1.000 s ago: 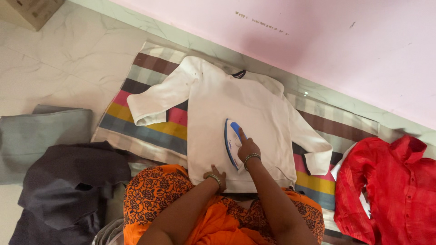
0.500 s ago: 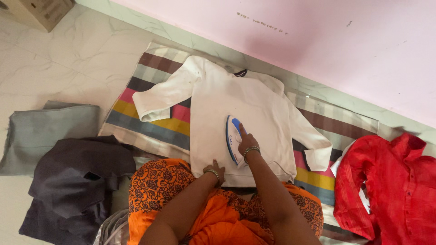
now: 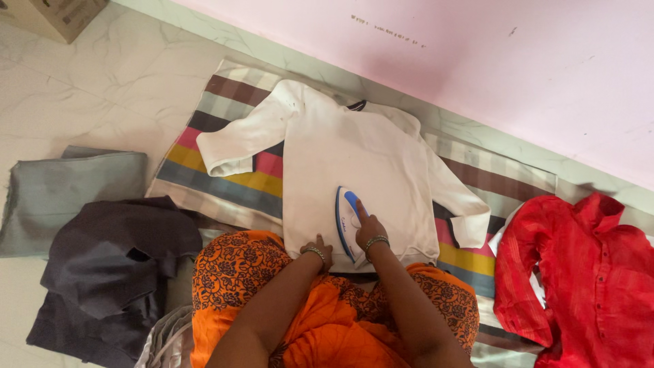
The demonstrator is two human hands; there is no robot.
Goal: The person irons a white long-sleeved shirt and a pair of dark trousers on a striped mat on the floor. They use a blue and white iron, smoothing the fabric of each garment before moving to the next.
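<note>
A white long-sleeved knit sweatshirt [image 3: 354,163] lies spread flat, sleeves out to both sides, on a striped cloth mat of brown, grey, pink, yellow and blue bands [image 3: 225,180] laid on the pale marble floor [image 3: 102,82] beside a pink wall [image 3: 477,68]; on the lower part of the sweatshirt's body sits a white and blue electric iron [image 3: 348,221], its nose pointing away from the person; the right hand [image 3: 370,232] is wrapped round the iron's handle, the forefinger stretched forward along its top; the left hand [image 3: 319,249], a bangle at the wrist, rests flat with its fingers spread on the sweatshirt's hem just beside the iron, gripping nothing; the person's orange patterned garment [image 3: 238,272] fills the near edge; to the left lie a folded grey cloth [image 3: 61,194] and a crumpled dark garment [image 3: 109,259], touching each other; to the right a red buttoned shirt [image 3: 579,272] lies partly on the mat; a cardboard box corner [image 3: 54,13] shows at the top left.
</note>
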